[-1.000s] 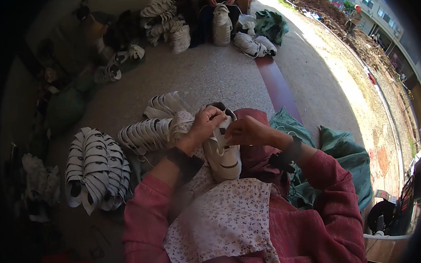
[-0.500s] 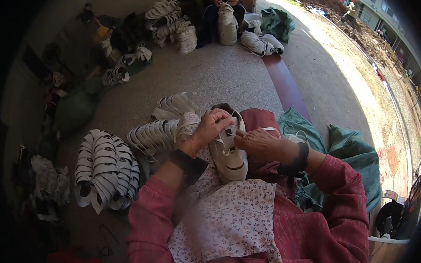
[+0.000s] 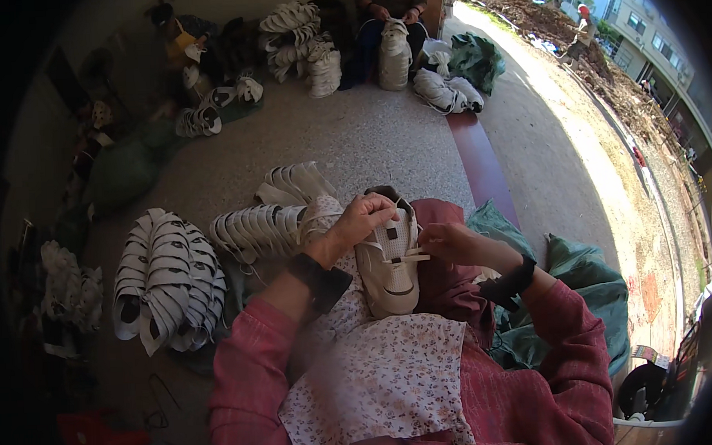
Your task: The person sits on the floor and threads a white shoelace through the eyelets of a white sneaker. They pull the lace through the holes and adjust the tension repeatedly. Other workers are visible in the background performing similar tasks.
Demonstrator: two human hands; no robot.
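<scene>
A cream shoe upper rests on my lap, its toe toward me and its dark-lined opening away from me. My left hand lies over its left eyelet edge with thumb and fingers pinched together; whatever sits in that pinch is too small to make out. To the right of the upper, my right hand is closed on the end of a pale shoelace. That lace crosses the lower part of the tongue, which carries a small dark square.
Nested stacks of white shoe uppers stand at my left, with another row beside my knee. Green sacks lie at my right. Across the floor a person handles a stack of uppers.
My right hand has drawn back from the tongue to the right, and the lace now stretches out toward it. My left hand has hardly moved. The view has shifted slightly.
</scene>
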